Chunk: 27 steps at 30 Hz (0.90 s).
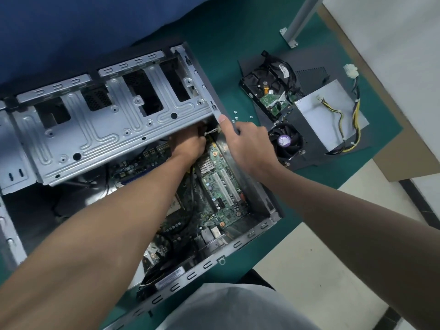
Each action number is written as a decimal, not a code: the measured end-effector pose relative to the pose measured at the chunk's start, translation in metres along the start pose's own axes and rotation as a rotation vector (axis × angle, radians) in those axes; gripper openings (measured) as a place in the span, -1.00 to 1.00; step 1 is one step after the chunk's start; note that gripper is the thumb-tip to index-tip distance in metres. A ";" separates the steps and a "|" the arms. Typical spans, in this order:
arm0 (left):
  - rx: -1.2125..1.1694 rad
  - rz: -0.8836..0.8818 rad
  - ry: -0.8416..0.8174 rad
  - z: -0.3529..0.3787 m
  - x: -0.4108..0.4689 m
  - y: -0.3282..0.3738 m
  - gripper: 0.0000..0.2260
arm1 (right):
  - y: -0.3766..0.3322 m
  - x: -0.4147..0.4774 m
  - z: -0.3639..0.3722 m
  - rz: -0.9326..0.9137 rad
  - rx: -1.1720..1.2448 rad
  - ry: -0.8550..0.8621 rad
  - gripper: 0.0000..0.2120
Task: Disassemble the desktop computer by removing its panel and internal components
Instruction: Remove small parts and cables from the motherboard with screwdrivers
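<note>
Open computer case (240, 244) lying on its side on a green mat (273, 32), viewed from above. The hinged drive cage (107, 129) is swung up and covers the upper interior. The motherboard (221, 194) is seated on the case floor and is partly hidden by the left forearm crossing it.

To the right, apart from the case, the detached side panel (314, 72) lies flat and carries the power supply (321, 110), the hard drive (264, 89) and the cooler fan (285, 141).

The right hand (250, 144) grips the case's right wall, fingers bent over its edge and thumb straight against the cage corner. The left hand (188, 146) reaches beneath the cage, fingers curled, pinching a white connector (212, 131). The cage's edge hides its fingertips. Loose screws (235, 112) lie on the mat just beyond the right thumb.
</note>
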State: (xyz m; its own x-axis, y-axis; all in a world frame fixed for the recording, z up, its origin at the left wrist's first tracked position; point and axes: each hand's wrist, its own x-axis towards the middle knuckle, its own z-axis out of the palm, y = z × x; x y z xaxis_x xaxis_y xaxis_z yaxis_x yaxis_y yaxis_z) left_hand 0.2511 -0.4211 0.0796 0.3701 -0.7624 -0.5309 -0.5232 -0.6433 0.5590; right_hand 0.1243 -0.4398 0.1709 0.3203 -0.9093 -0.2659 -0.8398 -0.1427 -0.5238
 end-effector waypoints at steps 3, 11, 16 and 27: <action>0.018 0.099 0.057 0.004 -0.005 -0.001 -0.69 | 0.002 0.001 0.001 0.006 -0.007 -0.021 -0.50; -0.057 -0.022 0.030 -0.003 -0.005 0.007 -0.73 | 0.000 0.002 0.001 0.034 0.017 -0.014 -0.49; -0.090 -0.046 0.096 -0.002 -0.010 0.010 -0.76 | 0.000 0.001 0.000 0.038 -0.013 0.000 -0.49; -0.006 0.418 0.226 -0.002 -0.069 -0.023 -0.69 | 0.001 -0.001 -0.001 -0.010 -0.106 0.043 -0.42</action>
State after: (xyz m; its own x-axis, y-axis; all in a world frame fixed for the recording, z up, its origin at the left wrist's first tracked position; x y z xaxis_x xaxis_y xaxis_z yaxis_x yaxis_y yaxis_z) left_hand 0.2392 -0.3536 0.1043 0.2869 -0.9518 -0.1084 -0.6588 -0.2782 0.6990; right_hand 0.1224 -0.4392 0.1711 0.3117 -0.9232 -0.2250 -0.8791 -0.1903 -0.4371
